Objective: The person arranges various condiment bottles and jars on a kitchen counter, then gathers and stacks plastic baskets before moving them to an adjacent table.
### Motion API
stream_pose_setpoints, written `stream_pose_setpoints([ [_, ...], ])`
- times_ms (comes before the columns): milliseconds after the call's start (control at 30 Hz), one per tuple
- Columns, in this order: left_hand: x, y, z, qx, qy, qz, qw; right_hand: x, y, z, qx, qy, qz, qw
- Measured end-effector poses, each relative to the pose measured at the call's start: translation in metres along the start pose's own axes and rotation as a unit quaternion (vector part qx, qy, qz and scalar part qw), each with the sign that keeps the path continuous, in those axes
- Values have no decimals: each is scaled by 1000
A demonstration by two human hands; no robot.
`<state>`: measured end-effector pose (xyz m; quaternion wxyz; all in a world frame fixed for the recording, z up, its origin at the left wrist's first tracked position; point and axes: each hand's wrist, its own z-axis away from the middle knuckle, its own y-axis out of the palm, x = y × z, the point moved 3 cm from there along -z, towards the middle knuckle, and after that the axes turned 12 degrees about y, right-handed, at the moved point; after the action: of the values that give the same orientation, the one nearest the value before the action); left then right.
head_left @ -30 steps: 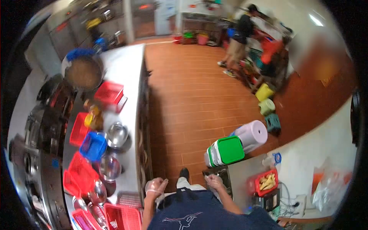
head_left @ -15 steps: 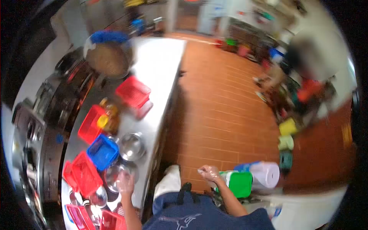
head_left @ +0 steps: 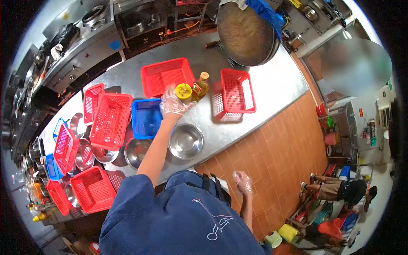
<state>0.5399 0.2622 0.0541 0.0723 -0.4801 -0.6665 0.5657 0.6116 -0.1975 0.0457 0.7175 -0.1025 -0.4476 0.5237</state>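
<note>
Your left hand (head_left: pixel 173 103) has reached the yellow-lidded jar (head_left: pixel 183 91), fingers and thumb spread about it; you can't tell whether they clamp. The jar looks unlifted from the worktop (head_left: pixel 274 93), beside the bottle (head_left: pixel 203 84). Your right hand (head_left: pixel 243 183) hangs loosely open, seemingly empty.

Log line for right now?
left gloved hand: at yellow-topped round container, grip unclear | right gloved hand: above orange tiled floor, nothing visible held | blue plastic basket: beside left hand
</note>
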Motion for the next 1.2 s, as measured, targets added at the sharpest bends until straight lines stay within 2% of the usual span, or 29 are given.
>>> stream_pose_setpoints([
  [67, -2, 10, -7, 4, -11, -29, 999, 16, -9, -22, -13, 13, 20, 1000],
  [133, -1, 20, -13, 26, -37, 1, 999, 31, -14, -43, -30, 22, 42, 998],
  [167, 0, 24, -12, -30, -26, 12, 999, 40, -10, -46, -7, -35, -45, 998],
  [200, 0, 30, -10, -32, -34, 14, 999, 50, -9, -51, 19, -93, -127, 987],
  [233, -1, 34, -5, -51, -51, 72, 995, 63, 0, -54, 71, -87, -236, 965],
  [267, -1, 37, -4, -75, -64, 127, 987, 68, 2, -67, 76, -89, -229, 966],
  [300, -6, 38, -4, -102, -18, 158, 982, 69, 10, -86, 116, -71, -229, 964],
  [333, -7, 43, -1, -103, -24, 156, 982, 70, 16, -97, 156, -49, -230, 959],
  [400, -15, 47, 12, -153, 25, 137, 978, 106, 16, -104, 158, -44, -253, 954],
  [467, -25, 41, 24, -155, 8, 149, 977, 144, 12, -109, 161, -43, -280, 946],
  [533, -37, 26, 39, -173, -30, 205, 963, 185, 6, -124, 142, -87, -249, 954],
  [567, -43, 19, 48, -199, -18, 224, 954, 200, 9, -143, 151, -94, -248, 952],
  [633, -65, -7, 69, -225, -32, 175, 958, 225, 19, -177, 160, -199, -214, 943],
  [700, -87, -35, 80, -254, -45, 121, 959, 267, 24, -182, 104, -267, -146, 947],
  [733, -98, -49, 92, -276, -95, 189, 938, 278, 35, -192, 118, -265, -146, 946],
  [767, -105, -57, 106, -297, -142, 255, 909, 291, 48, -205, 63, -307, -102, 944],
  [800, -110, -61, 116, -304, -140, 242, 911, 311, 57, -213, 5, -355, -61, 933],
  [867, -115, -62, 139, -365, -169, 375, 835, 343, 62, -208, 31, -391, -81, 916],
  [900, -120, -63, 152, -373, -169, 364, 836, 357, 64, -203, 49, -419, -94, 902],
  [933, -122, -62, 164, -413, -173, 437, 780, 361, 78, -217, 61, -428, -97, 896],
  [967, -126, -62, 172, -451, -176, 503, 716, 356, 102, -245, 126, -402, -191, 886],
  [1000, -132, -65, 179, -468, -179, 486, 716, 354, 119, -260, 196, -368, -278, 865],
  [1033, -138, -66, 185, -479, -188, 528, 676, 363, 112, -252, 267, -333, -338, 839],
  [1067, -145, -68, 191, -494, -194, 564, 633, 360, 127, -283, 481, -138, -494, 711],
  [1100, -153, -69, 195, -527, -203, 552, 613, 365, 105, -264, 620, -3, -448, 644],
  [1133, -152, -64, 204, -534, -183, 560, 606, 361, 115, -266, 332, -200, -384, 838],
  [1167, -158, -61, 212, -551, -191, 560, 589, 357, 117, -280, 544, -133, -418, 715],
  [1200, -164, -59, 217, -565, -196, 563, 571, 360, 92, -238, 482, -183, -382, 767],
])
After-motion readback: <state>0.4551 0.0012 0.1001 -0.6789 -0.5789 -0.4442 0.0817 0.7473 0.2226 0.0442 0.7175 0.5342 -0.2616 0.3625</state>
